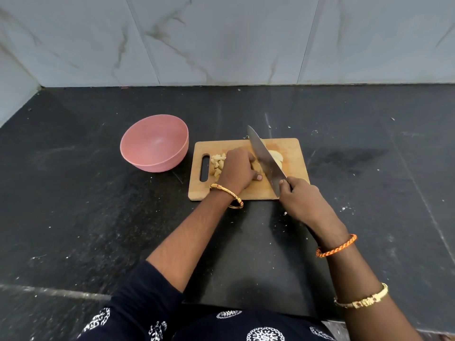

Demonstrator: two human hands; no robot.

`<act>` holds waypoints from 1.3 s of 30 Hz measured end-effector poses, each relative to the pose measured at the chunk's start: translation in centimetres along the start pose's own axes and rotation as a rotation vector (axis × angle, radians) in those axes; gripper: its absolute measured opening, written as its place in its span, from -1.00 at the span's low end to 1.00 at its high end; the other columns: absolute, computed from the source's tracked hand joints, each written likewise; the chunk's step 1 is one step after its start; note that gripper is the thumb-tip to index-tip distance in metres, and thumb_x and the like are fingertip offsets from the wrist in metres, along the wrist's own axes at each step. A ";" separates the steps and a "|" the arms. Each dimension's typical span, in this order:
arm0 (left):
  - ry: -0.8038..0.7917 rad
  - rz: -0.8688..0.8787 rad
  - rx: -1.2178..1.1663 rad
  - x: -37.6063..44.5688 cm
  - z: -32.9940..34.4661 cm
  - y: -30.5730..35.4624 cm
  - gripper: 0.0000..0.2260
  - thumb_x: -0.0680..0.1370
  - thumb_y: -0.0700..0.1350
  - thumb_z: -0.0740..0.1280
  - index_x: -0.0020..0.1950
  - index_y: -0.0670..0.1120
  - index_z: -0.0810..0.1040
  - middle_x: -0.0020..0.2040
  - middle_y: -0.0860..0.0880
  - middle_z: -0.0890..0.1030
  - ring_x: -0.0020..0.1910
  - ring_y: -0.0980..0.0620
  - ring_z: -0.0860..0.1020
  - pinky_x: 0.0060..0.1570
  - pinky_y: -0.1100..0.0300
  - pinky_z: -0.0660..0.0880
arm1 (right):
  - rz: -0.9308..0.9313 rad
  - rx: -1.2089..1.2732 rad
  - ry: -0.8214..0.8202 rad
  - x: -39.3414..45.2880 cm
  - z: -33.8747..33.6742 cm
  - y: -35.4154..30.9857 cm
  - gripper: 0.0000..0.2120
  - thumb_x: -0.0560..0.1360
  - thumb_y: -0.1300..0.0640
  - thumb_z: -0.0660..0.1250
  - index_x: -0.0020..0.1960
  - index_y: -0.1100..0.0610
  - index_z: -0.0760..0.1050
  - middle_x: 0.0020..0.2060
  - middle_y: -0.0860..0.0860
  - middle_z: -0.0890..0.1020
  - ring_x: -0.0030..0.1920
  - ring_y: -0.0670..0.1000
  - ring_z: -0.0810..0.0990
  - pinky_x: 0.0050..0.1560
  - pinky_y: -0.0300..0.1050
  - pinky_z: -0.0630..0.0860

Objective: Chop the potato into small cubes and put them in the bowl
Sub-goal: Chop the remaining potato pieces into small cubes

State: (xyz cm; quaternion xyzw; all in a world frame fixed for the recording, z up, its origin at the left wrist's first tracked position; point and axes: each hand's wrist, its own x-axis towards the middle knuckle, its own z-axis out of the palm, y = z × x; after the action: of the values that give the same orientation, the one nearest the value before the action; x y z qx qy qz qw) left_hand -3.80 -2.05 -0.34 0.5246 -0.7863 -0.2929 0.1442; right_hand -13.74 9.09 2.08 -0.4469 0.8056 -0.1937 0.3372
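Right hand (299, 196): fingers curled round the handle of a large knife (264, 157), near the front right corner of the wooden cutting board (290, 148). The handle itself is hidden inside the grip. The blade runs from the hand toward the board's back edge, its tip reaching just past that edge, and it slants across the middle of the board.

Left hand (237, 168): knuckles up, fingers bent down over a potato piece (256, 166) at the middle of the board, holding it in place just left of the blade. The thumb tip shows at the front of the hand. Most of this piece is covered by the fingers and the blade.

Other potato: pale slices (277, 156) lie on the right half of the board, directly behind the blade, partly screened by it. A small heap of potato cubes (218, 163) sits on the left part of the board, between the left hand and the handle slot (204, 168) cut near the board's left edge.

Pink bowl (154, 143): stands upright on the dark counter (73, 205), just beyond the board's left edge, apart from it. No cubes are visible inside.

Surroundings: the board lies on the counter some way in from the marbled wall tiles (221, 38). Pale specks dot the counter. Bangles (227, 195) circle both wrists.
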 end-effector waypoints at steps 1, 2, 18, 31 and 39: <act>0.002 -0.001 -0.005 0.0 0.0 0.0 -0.54 0.32 -0.14 0.54 0.17 -0.24 0.56 0.01 -0.17 0.64 0.04 -0.08 0.57 0.10 0.14 0.49 | 0.002 0.002 -0.008 0.1 -0.1 0.0 -0.76 0.66 0.04 0.02 -0.03 0.11 0.41 -0.31 -0.04 0.45 -0.31 -0.15 0.41 -0.38 -0.26 0.27; 0.004 0.000 -0.007 0.0 0.0 0.0 -0.54 0.31 -0.14 0.54 0.16 -0.24 0.57 0.00 -0.17 0.65 0.03 -0.08 0.58 0.10 0.13 0.49 | 0.002 0.003 -0.014 0.1 -0.2 0.0 -0.76 0.66 0.04 0.02 -0.02 0.11 0.41 -0.31 -0.05 0.44 -0.31 -0.15 0.41 -0.39 -0.26 0.26; 0.022 -0.001 -0.054 -0.1 -0.2 0.0 -0.58 0.29 -0.17 0.55 0.11 -0.26 0.59 -0.04 -0.19 0.66 -0.01 -0.09 0.59 0.02 0.14 0.51 | 0.062 -0.007 -0.053 -3.6 1.0 2.0 -0.70 0.65 0.00 0.02 -0.16 0.06 0.40 -0.21 0.06 0.54 -0.25 -0.05 0.50 -0.31 -0.13 0.34; 0.047 -0.031 -0.058 -0.3 -0.1 0.0 -0.58 0.28 -0.20 0.57 0.09 -0.24 0.61 -0.07 -0.16 0.67 -0.05 -0.06 0.60 -0.02 0.15 0.53 | -0.004 0.050 0.041 -0.7 0.7 0.1 -0.67 0.66 -0.01 0.01 -0.12 0.12 0.43 -0.29 0.03 0.49 -0.26 0.00 0.47 -0.36 -0.18 0.29; 0.048 -0.013 -0.055 -0.4 -0.3 0.1 -0.65 0.28 -0.19 0.56 0.02 -0.25 0.64 -0.10 -0.15 0.66 -0.09 -0.06 0.59 0.00 0.11 0.54 | 0.011 -0.030 -0.042 -0.2 0.2 -0.7 -0.76 0.67 0.02 0.00 0.01 0.10 0.38 -0.30 -0.03 0.42 -0.31 -0.14 0.38 -0.38 -0.25 0.27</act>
State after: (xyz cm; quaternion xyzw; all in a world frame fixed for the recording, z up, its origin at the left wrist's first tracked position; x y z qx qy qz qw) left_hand -3.58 -1.75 -0.02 0.5325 -0.7708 -0.3025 0.1756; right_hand -13.14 8.88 2.45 -0.4512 0.8037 -0.1704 0.3484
